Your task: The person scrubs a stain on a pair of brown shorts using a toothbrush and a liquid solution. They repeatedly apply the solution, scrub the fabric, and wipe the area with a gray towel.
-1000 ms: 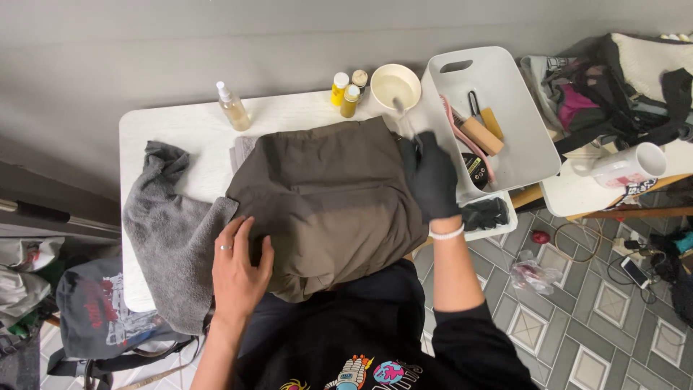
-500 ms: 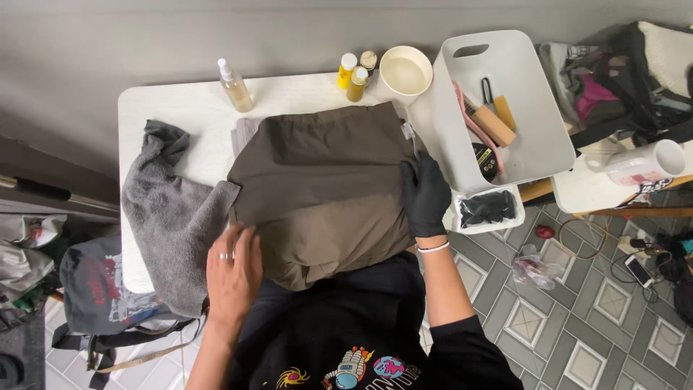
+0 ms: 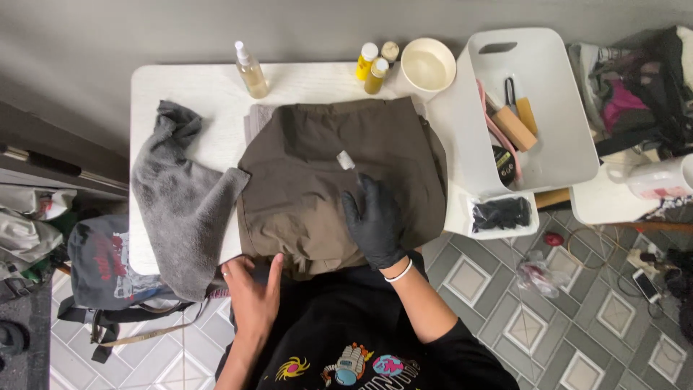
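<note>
On a white table (image 3: 195,87) lies a folded brown garment (image 3: 317,180), and both hands are at its near side. The right hand (image 3: 374,224), in a black glove, lies flat on the cloth with its fingers (image 3: 361,191) stretched away from the body and close together, gripping nothing; just past the fingertips a small pale tag (image 3: 346,159) shows on the fabric. The bare left hand (image 3: 253,289) rests at the garment's near edge, fingers spread loosely, their tips touching or tucked under the hem; I cannot tell which. Left of those fingers, a grey towel (image 3: 180,209) lies crumpled, touching the garment's side. Well beyond the gloved fingertips stand a clear spray bottle (image 3: 250,70), two yellow bottles (image 3: 371,65) and a cream bowl (image 3: 427,65). To the right of the gloved fingers sits a white tray (image 3: 556,144) holding brushes and tools.
</note>
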